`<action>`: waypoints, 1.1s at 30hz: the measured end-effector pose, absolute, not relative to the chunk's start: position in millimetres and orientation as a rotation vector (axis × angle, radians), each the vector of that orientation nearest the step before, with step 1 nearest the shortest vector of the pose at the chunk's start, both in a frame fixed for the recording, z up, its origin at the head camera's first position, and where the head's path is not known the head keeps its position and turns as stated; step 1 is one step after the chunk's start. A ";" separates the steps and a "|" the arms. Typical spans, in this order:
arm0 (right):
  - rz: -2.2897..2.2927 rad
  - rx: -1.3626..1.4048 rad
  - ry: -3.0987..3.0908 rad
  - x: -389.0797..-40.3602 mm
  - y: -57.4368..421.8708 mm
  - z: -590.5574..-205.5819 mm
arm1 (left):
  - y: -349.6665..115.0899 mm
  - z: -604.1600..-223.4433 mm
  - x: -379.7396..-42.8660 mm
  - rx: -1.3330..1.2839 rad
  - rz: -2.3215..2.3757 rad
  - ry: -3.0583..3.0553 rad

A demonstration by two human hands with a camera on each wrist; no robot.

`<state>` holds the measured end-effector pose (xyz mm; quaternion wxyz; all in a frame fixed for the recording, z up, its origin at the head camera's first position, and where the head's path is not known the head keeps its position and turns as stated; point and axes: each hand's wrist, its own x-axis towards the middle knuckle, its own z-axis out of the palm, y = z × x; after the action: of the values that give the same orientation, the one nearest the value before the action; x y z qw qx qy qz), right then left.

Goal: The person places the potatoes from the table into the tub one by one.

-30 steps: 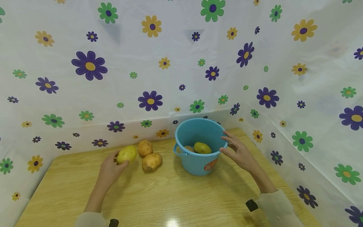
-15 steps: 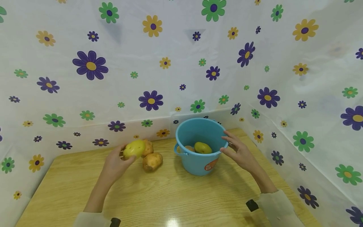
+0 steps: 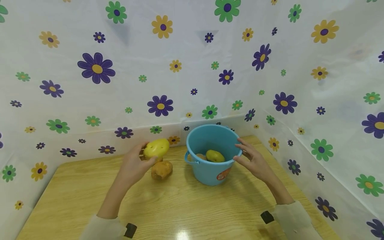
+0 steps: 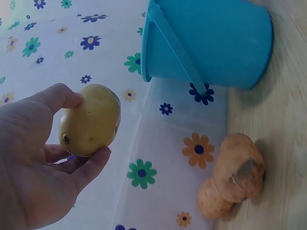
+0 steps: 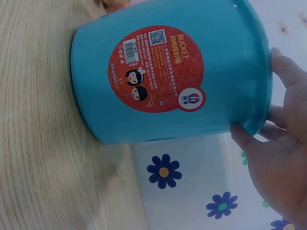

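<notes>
My left hand point(image 3: 135, 166) holds a smooth yellow potato point(image 3: 156, 148) between thumb and fingers, raised above the table. In the left wrist view this potato point(image 4: 91, 120) shows small dark eyes. Below it lie two rougher brown potatoes; the nearer brown potato point(image 3: 162, 170) is in plain sight, the other mostly hidden behind the hand. A blue bucket point(image 3: 209, 173) stands upright to the right. Inside it are a yellow-green potato point(image 3: 214, 156) and part of a brownish one. My right hand point(image 3: 253, 160) holds the bucket's right rim, thumb and fingers spread along it.
The wooden table point(image 3: 180, 206) runs up to a white flower-printed sheet point(image 3: 132, 93) behind and on the right. The bucket's handle point(image 3: 189, 159) hangs down on its left side. A red label point(image 5: 156, 69) is stuck on the bucket.
My left hand has lifted the yellow potato and carried it right towards the bucket, now over the brown potatoes. My right hand and the bucket have stayed in place.
</notes>
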<state>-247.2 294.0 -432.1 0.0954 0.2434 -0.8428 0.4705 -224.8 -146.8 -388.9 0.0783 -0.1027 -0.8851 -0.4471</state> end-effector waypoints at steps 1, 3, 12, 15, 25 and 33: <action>1.392 0.720 -2.498 -247.1 294.2 -432.2 | -143.2 -386.8 -225.2 -0.316 -1.332 -2.648; 1.386 0.721 -2.498 -246.7 294.4 -431.4 | -136.0 -383.3 -226.9 -0.332 -1.334 -2.640; 1.382 0.719 -2.510 -247.7 294.6 -431.5 | -105.7 -369.0 -234.9 -0.412 -1.372 -2.597; 1.387 0.718 -2.510 -247.5 295.1 -432.2 | -96.1 -365.1 -236.4 -0.445 -1.378 -2.593; 1.380 0.707 -2.512 -246.6 294.8 -431.0 | -74.2 -360.7 -243.8 -0.496 -1.361 -2.584; 1.361 0.694 -2.514 -246.6 294.2 -432.2 | -56.2 -362.5 -254.3 -0.492 -1.364 -2.624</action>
<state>-246.6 294.2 -432.2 0.0995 0.2347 -0.8503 0.4604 -254.3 -56.2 -362.5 0.0717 -0.1637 -0.8730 -0.4538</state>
